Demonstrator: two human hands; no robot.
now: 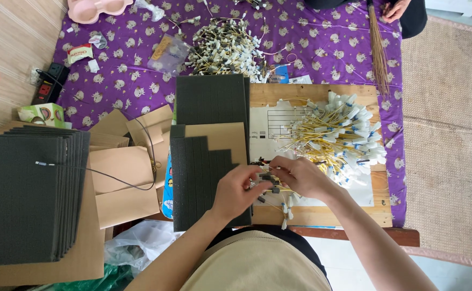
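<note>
Fingertip work: left hand (240, 189) and right hand (299, 175) both pinching small yellow-wire connector (269, 181) above wooden board (322, 214). Best kept low, clear of wire bundle (339, 137) and foam sheets (201, 180).

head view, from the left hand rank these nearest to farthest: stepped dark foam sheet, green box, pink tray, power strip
Measured from the left hand:
1. Stepped dark foam sheet, right under and beside the hand.
2. Green box, far left, beside the stack of foam sheets.
3. Power strip, upper left at the purple cloth's edge, a little beyond the box.
4. Pink tray, top edge of the view, farthest.
</note>
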